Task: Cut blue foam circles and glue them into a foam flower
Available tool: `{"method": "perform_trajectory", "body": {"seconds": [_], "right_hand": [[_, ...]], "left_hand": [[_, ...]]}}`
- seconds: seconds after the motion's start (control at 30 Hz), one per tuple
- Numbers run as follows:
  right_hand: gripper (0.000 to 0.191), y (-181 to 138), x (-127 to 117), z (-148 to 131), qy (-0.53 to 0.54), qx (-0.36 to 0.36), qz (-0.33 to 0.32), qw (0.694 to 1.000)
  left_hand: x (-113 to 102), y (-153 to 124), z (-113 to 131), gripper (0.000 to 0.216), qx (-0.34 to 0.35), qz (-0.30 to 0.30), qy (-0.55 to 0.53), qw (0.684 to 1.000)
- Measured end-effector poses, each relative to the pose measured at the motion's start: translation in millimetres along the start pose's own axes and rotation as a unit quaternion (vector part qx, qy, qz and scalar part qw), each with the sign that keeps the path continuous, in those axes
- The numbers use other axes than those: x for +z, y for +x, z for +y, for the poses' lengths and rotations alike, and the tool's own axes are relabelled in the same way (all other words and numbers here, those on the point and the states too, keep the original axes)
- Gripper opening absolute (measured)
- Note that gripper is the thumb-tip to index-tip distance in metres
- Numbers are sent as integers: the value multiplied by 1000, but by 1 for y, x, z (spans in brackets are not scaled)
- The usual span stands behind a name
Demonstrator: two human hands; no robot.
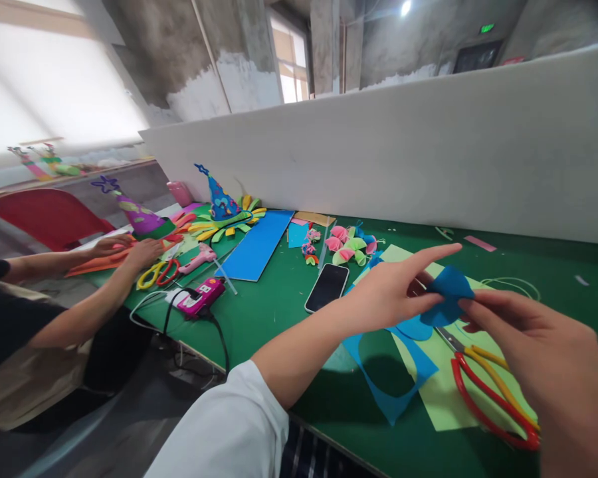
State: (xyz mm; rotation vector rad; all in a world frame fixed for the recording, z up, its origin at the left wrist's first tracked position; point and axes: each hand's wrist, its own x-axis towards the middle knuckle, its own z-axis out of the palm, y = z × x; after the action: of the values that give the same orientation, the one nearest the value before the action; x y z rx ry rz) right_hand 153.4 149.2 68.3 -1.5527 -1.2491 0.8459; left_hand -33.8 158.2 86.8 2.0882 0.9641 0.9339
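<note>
Green table (274, 309): phone (327, 288), blue board (257, 245)

Four hands show: the wearer's left hand (403, 285) and right hand (523, 332), plus two co-worker's hands (147, 254). Two pairs of scissors (498, 394), two cone hats (223, 201), one phone (327, 289), one glue gun (199, 257), one chair (54, 216); round blue papers (448, 295), at least two, since overlap hides the exact number.

A loose, pale sleeve (229, 425) with a creased hem fills the bottom centre-left; dark, pale-striped cloth (319, 455) shows beside it.
</note>
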Motion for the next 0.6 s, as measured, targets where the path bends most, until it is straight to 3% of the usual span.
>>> {"method": "perform_trajectory", "body": {"seconds": [0.23, 0.37, 0.6], "right_hand": [[25, -7, 3, 10, 7, -2, -13, 1000], [24, -9, 6, 12, 32, -14, -27, 999], [27, -7, 7, 18, 61, -69, -43, 995]], "left_hand": [[-3, -1, 5, 60, -22, -10, -11, 1000], [-3, 3, -3, 37, -53, -55, 2, 997], [-2, 12, -16, 19, -113, -60, -113, 985]]}}
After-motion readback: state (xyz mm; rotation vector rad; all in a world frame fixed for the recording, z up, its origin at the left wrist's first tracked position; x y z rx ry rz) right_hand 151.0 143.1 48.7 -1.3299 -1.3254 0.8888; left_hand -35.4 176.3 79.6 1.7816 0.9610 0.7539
